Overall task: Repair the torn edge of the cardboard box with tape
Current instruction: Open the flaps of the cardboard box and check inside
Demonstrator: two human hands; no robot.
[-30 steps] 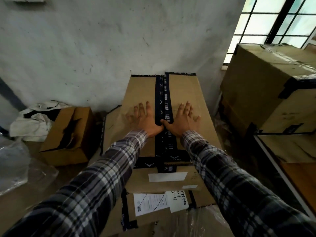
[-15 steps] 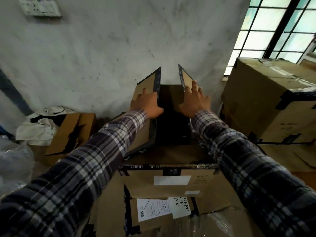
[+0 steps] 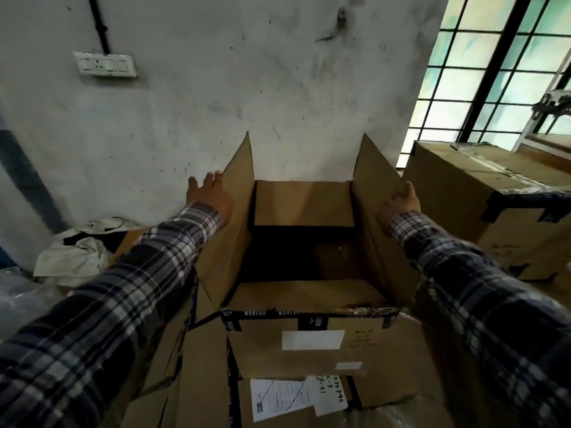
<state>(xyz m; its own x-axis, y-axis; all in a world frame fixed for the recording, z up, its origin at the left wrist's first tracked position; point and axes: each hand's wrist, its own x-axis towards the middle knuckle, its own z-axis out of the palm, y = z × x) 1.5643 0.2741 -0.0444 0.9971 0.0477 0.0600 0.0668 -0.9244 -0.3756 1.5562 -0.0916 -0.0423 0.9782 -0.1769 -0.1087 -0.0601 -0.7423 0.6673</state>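
Observation:
A brown cardboard box (image 3: 309, 344) stands in front of me with its top open and its dark inside showing. The left flap (image 3: 228, 230) and the right flap (image 3: 377, 211) stand up and lean outward. My left hand (image 3: 210, 196) lies flat on the outer face of the left flap, fingers spread. My right hand (image 3: 398, 205) grips the outer edge of the right flap, thumb over the edge. Black printed tape (image 3: 278, 313) runs along the near rim. White labels (image 3: 312, 339) are stuck on the front wall. No tape roll is in view.
A large taped cardboard box (image 3: 494, 217) stands close on the right, under a barred window (image 3: 494, 72). White cloth (image 3: 74, 254) lies on the floor at the left. The wall with a switch plate (image 3: 105, 64) is right behind the box. Flattened cardboard (image 3: 204, 366) leans at its left.
The two top flaps, flat and shut under my palms a second ago, have swung up and apart. My hands moved outward with them, and the box now stands open.

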